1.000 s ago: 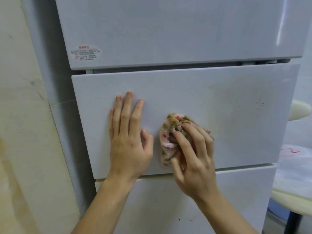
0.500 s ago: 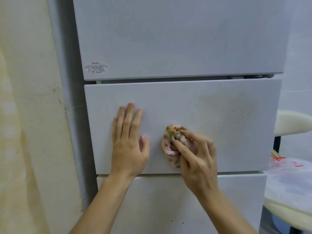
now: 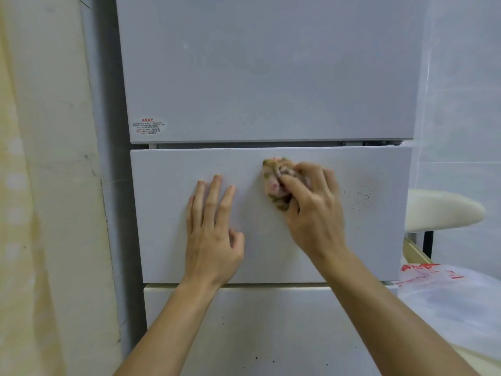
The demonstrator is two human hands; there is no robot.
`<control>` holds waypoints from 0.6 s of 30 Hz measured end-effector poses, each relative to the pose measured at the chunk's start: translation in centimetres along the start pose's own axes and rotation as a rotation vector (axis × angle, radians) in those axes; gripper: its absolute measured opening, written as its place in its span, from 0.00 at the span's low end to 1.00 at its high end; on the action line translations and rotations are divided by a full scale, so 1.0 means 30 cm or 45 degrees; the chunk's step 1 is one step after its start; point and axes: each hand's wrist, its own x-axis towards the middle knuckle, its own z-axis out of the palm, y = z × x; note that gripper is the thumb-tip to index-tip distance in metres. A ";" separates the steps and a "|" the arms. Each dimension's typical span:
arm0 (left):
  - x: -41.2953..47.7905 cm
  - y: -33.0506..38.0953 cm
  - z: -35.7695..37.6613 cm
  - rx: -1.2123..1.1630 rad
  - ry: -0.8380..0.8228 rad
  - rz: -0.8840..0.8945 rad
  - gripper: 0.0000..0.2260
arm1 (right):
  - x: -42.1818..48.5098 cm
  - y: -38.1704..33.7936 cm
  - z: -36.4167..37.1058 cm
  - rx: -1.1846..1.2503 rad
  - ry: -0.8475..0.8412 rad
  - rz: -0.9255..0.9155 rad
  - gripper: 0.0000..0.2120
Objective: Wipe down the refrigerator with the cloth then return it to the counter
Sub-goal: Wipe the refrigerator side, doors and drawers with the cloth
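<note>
A white refrigerator fills the view, with a large upper door, a middle drawer front and a lower drawer front below it. My right hand grips a bunched pink and green cloth and presses it against the upper middle of the drawer front. My left hand lies flat on the same drawer front to the left of the cloth, fingers straight and pointing up. Small dark specks dot the drawer front to the right of the cloth.
A cream wall stands close on the left. At the right are a pale round stool seat and a white plastic bag with red print. A red-lettered sticker sits low on the upper door.
My right hand has carried the cloth up the middle drawer front, from its lower part to near its top edge. My left hand stays flat in place.
</note>
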 end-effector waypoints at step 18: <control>0.002 0.044 0.035 0.069 0.076 -0.021 0.35 | -0.292 0.086 0.000 0.016 -0.045 -0.028 0.09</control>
